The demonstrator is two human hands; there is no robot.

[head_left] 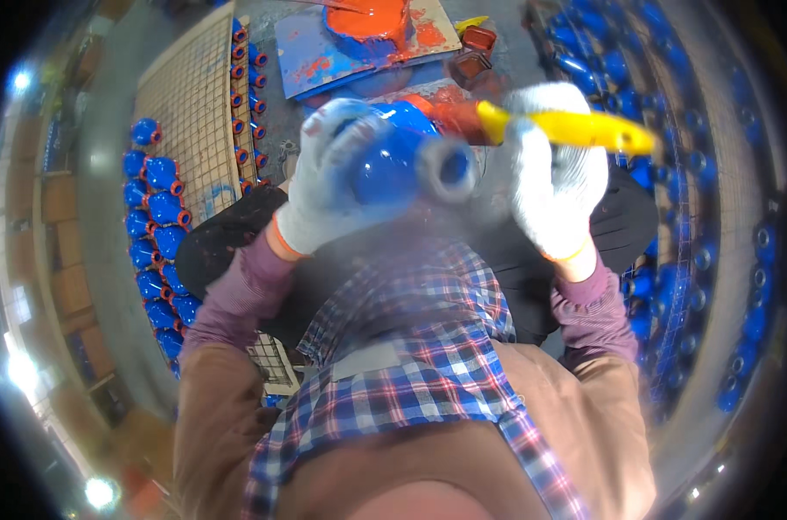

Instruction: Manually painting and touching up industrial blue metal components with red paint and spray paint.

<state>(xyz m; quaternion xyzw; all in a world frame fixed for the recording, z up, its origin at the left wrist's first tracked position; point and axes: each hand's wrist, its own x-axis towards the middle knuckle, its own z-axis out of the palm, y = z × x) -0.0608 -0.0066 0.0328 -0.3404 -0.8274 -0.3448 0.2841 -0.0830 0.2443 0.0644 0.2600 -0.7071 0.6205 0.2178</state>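
My left hand (315,186), in a white knit glove, is closed around a glossy blue bulb-shaped piece (386,169). The piece is blurred by motion, and its round grey-rimmed opening faces toward me. My right hand (562,178), also gloved in white, grips a paintbrush (588,130) by its yellow handle. Its orange-red head points left, close to an orange-red rim at the far side of the blue piece. Blur hides whether the bristles touch that rim. Farther off, a tub of orange-red paint (367,30) sits on a paint-smeared board (302,56).
Rows of blue pieces with orange-red rims (163,208) line my left, beside a wire-mesh rack (185,104). More blue pieces (662,303) stand along my right, on mesh. Small red-brown containers (476,52) lie right of the board. My bent legs (237,230) flank the work.
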